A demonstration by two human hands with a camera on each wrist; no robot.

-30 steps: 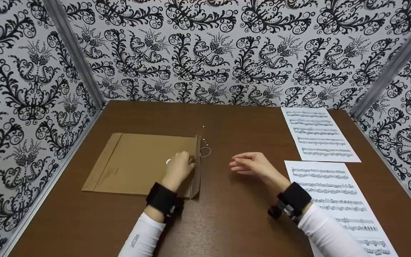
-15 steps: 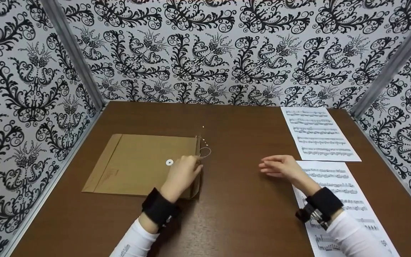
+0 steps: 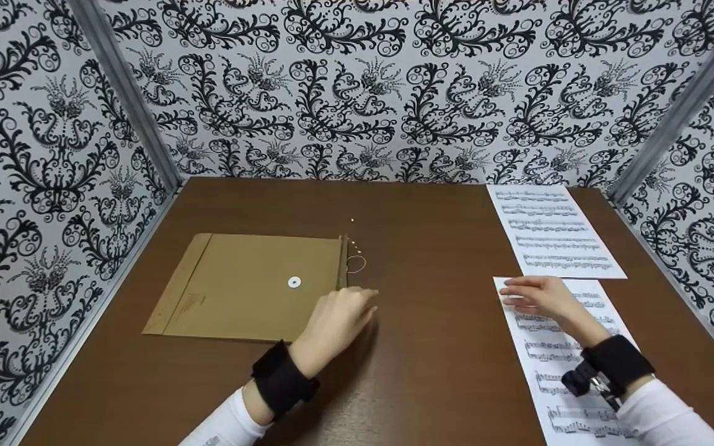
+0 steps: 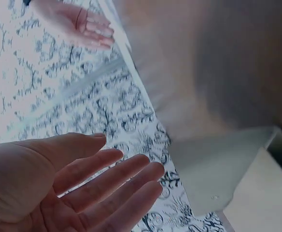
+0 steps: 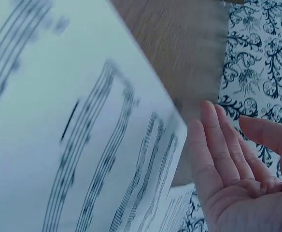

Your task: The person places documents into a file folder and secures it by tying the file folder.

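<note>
The left hand point(image 3: 338, 316) hovers flat, fingers straight and empty, over the right edge of the envelope point(image 3: 251, 286) (its string loop just beyond). The right hand point(image 3: 537, 296), open and empty, lies over the near sheet point(image 3: 571, 371) of printed music; no words are readable.

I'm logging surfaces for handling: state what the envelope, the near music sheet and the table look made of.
Envelope: seemingly matte brown kraft paper, with a white disc and thin string closure.
Near music sheet: thin white paper, printed with black staves.
Table: dark brown wood-grain top, faint sheen; whether solid wood or laminate is unclear.
</note>
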